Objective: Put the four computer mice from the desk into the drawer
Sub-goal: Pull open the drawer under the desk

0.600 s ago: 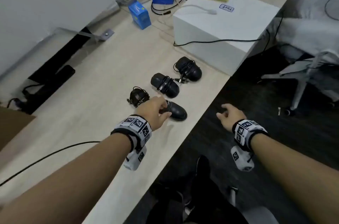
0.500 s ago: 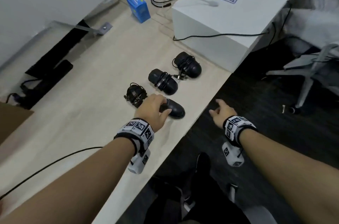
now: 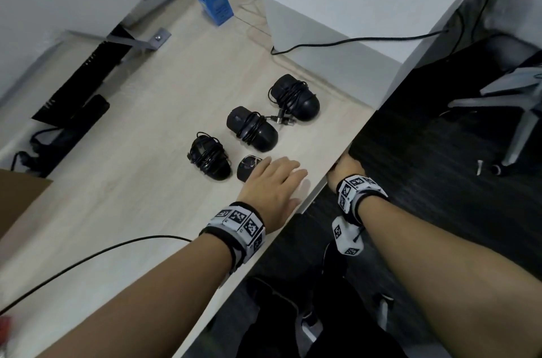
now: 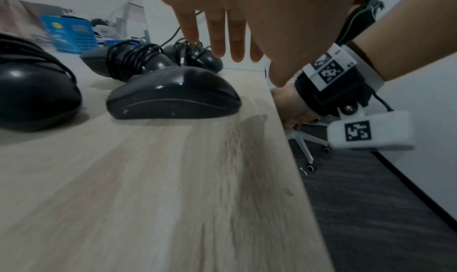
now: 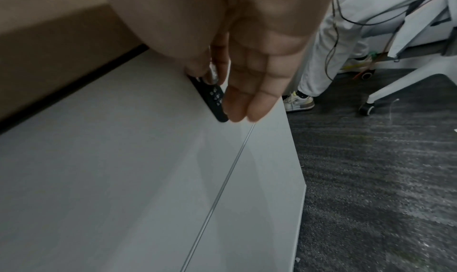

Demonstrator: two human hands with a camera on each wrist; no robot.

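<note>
Below the desk edge, at about 3 o'clock from the mice, the right hand [image 5: 247,65] meets the flat white drawer front [image 5: 148,178]; thumb and forefinger appear to pinch a small part at its narrow black lock strip [image 5: 215,100], other fingers straight. Four glossy black plastic computer mice [image 3: 252,129], three cord-wrapped, lie on the pale woodgrain desk [image 3: 117,211], long axes pointing 10 o'clock. Left hand [image 3: 272,184], nearer, hovers flat, fingers extended, over the nearest mouse [image 4: 173,94], gripping nothing.
</note>
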